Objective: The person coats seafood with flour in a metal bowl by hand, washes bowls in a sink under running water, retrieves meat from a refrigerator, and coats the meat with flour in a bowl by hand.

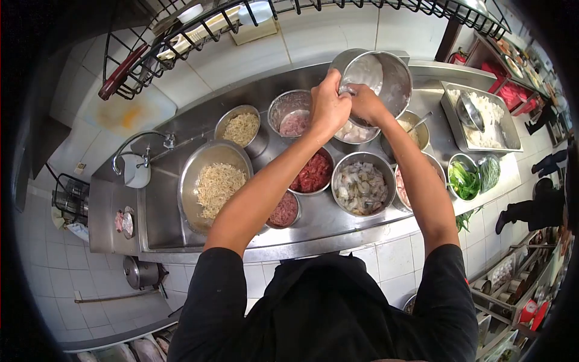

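A deep steel pot [395, 72] is tipped on its side above the back of the counter, its inside wet with a whitish film. My left hand [329, 102] is closed at the pot's left rim. My right hand [367, 104] is closed at the near rim, close against my left; its fingertips are partly hidden. Below my hands stands a steel pot of pale, whitish pieces [354, 132]. To its left is a pot with pinkish minced meat [294, 123], and on its right a pot with a spoon [420, 122] in it.
Nearer me stand pots of red meat [313, 174], peeled shrimp-like pieces [362, 187] and minced meat [283, 211]. A wide bowl of pale shreds [220, 187] sits in the sink at left. Right are greens [463, 178] and a tray [512, 142] with a ladle. A wire rack [301, 7] hangs overhead.
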### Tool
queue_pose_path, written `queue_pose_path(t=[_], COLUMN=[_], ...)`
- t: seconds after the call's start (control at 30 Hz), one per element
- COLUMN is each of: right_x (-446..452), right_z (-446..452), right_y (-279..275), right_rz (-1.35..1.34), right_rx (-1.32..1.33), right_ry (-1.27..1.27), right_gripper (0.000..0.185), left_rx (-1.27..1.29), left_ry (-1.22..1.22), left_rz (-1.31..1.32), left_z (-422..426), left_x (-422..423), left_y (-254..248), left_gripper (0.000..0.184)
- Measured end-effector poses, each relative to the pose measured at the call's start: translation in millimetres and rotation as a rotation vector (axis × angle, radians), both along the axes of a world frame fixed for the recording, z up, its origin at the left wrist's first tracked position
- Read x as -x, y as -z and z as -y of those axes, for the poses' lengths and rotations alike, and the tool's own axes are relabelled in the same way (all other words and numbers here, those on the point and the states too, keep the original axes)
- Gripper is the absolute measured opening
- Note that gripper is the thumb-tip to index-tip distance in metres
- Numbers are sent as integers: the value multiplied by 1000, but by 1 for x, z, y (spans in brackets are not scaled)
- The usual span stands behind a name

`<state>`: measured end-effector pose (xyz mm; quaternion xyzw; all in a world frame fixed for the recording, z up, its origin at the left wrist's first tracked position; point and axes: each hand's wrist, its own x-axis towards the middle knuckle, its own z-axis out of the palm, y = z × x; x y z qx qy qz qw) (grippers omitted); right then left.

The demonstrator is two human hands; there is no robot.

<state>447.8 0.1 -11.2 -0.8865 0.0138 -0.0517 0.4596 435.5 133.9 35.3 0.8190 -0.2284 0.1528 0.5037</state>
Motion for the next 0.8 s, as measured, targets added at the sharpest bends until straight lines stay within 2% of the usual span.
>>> queue_pose_path(t=[0.1, 0.13, 0.17, 0.23, 0.27, 0.33, 0.37, 0.4, 0.47, 0.53, 0.6, 0.63, 0.7, 0.8], right_x=[16, 13, 10, -6, -6, -10, -13, -18, -31, -36, -23, -18, -9, 11], right_z=[0, 2, 7, 24, 23, 15, 10, 10, 8, 10, 7, 4, 0, 0], right_y=[-23, -23, -22, -8, -9, -13, -8, 2, 13, 19, 9, 13, 29, 46], right_rz=[-28, -25, 29, 199, 196, 91, 102, 95, 67, 62, 123, 120, 412, 248], right_rx=[-55, -54, 135, 489, 486, 203, 85, 84, -256, -319, -210, -208, 195, 342], right_ry=[-36, -44, 38, 181, 185, 308, 279, 282, 66, 52, 18, 13, 40, -24], right_gripper=[43, 43, 43, 45, 45, 48, 51, 51, 52, 49, 42, 42, 36, 34], left_rx=[1, -6, -16, 17, 52, 43, 33, 32, -79, -90, -119, -92, -138, -159], left_ry=[8, 16, 26, 36, 52, 52, 49, 52, 60, 52, 2, -18, -65, -156], left_rz=[-4, 86, 172, 158, 148, 155, 152, 146, 184, 162, 248, 405, 450, 491], left_z=[-3, -3, -5, -5, -3, 2, 5, 7, 13, 16, 16, 14, 6, -13], left_x=[0, -1, -2, -1, -1, -1, 0, 0, -7, -11, -22, -36, -60, -70], left_y=[0, 1, 3, 0, -2, -5, -4, -4, -5, -3, 1, 9, 10, 6], left_gripper=[15, 17, 19, 18, 18, 18, 18, 18, 21, 20, 20, 24, 24, 23])
